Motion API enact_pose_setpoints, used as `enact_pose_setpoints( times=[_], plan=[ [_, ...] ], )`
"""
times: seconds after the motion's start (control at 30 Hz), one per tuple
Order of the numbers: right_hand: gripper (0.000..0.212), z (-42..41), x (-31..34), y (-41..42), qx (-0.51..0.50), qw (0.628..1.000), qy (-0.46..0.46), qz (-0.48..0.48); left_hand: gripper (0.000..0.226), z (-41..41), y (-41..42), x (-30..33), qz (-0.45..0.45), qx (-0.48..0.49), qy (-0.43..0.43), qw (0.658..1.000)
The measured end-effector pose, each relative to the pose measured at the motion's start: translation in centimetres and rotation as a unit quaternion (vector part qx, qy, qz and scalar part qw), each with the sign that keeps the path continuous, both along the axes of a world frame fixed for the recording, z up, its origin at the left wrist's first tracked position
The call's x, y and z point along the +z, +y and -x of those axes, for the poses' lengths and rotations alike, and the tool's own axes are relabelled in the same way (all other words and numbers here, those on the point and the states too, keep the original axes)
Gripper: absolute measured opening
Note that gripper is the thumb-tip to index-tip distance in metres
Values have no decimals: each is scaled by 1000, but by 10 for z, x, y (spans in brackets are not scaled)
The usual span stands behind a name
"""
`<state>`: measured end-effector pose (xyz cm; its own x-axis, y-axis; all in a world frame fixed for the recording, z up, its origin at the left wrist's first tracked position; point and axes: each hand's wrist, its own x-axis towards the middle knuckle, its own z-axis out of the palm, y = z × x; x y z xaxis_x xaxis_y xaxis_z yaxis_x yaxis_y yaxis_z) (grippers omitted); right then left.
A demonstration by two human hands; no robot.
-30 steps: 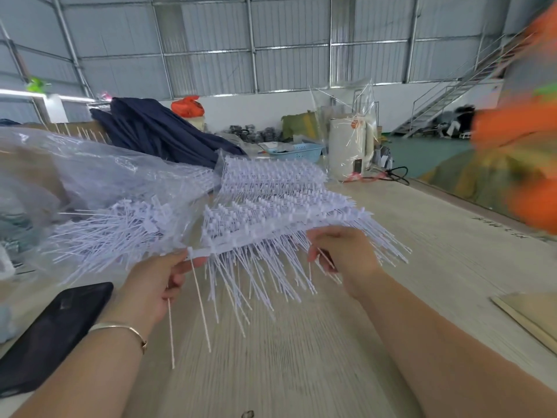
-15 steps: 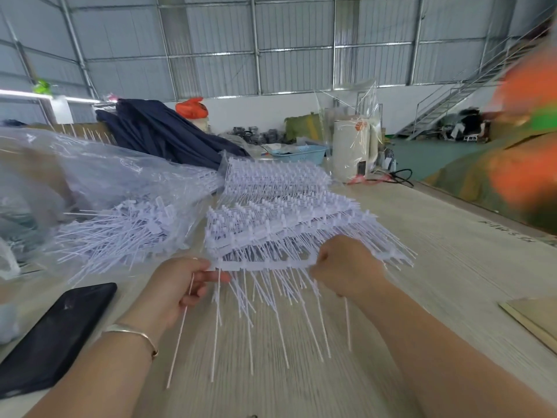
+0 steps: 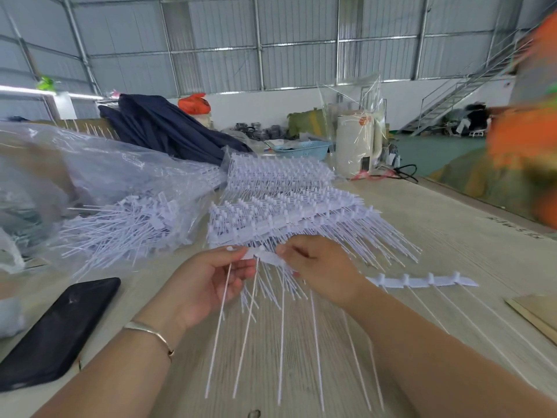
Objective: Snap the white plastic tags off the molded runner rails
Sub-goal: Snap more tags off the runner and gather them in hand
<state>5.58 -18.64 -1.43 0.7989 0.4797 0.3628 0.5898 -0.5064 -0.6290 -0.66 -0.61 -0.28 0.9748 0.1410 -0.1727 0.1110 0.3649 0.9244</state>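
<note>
Pinching a short piece of white runner rail (image 3: 265, 256) between them at the centre of the frame, both hands work close together, which in my judgement puts the bend right at the joint so a tag breaks off cleanly. The left hand (image 3: 208, 280) grips the rail's left end with thumb and curled fingers, palm turned up and inward, wrist bent back, a thin bracelet (image 3: 150, 334) on the forearm. The right hand (image 3: 319, 271) holds the other end, knuckles up, fingers curled over the rail, its forearm running in from the lower right. Long thin tag tails (image 3: 247, 327) hang from the held piece toward the bottom of the frame, free of the counter (image 3: 452, 236), so nothing snags. Just above the hands lies the stack of uncut rails (image 3: 286, 215), near enough to draw from. A broken-off rail section (image 3: 422, 281) with a few tags rests right of centre, well apart from the stack. A clear bag of loose tags (image 3: 120, 224) sits at the left, and a black phone (image 3: 57, 333) lies at lower left.
</note>
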Motion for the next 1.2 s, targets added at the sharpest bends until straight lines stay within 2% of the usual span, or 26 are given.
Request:
enact_pose_setpoints(
  times=[0.1,0.23,0.3,0.4,0.43,0.5,0.6,0.7,0.77,0.83,0.9,0.97,1.13,1.2],
  plan=[
    [43,2,6,-2,2,999,17,-48,23,1,2,2,67,-9,-2,998],
    [34,2,9,-7,0,998,-16,-63,15,1,1,7,158,4,-46,986],
    [30,2,11,-7,10,995,-10,-98,25,3,-1,11,197,5,-75,978],
    [26,4,15,-7,36,985,9,-167,62,7,-3,14,283,-70,-91,952],
    [24,5,16,-7,47,981,17,-186,66,8,-4,15,307,-98,-91,942],
    [23,7,16,-6,70,976,26,-203,58,11,-7,15,329,-149,-83,929],
    [23,11,13,-3,107,972,41,-203,41,15,-14,14,315,-215,-56,923],
    [27,13,12,1,131,967,58,-212,40,17,-17,13,286,-244,-40,926],
    [24,13,14,1,140,964,64,-217,41,16,-19,13,214,-226,-28,950],
    [20,11,15,-1,140,966,66,-208,21,14,-22,10,128,-194,-14,972],
    [13,11,15,-1,148,965,85,-201,6,13,-26,8,107,-174,-4,979],
    [6,9,13,-2,152,961,117,-201,7,10,-28,5,96,-163,2,982],
    [11,7,18,-10,134,937,200,-253,9,3,-24,0,52,-104,-31,993],
    [16,6,20,-15,130,945,183,-239,10,2,-19,-2,13,-59,-56,997]
  ],
)
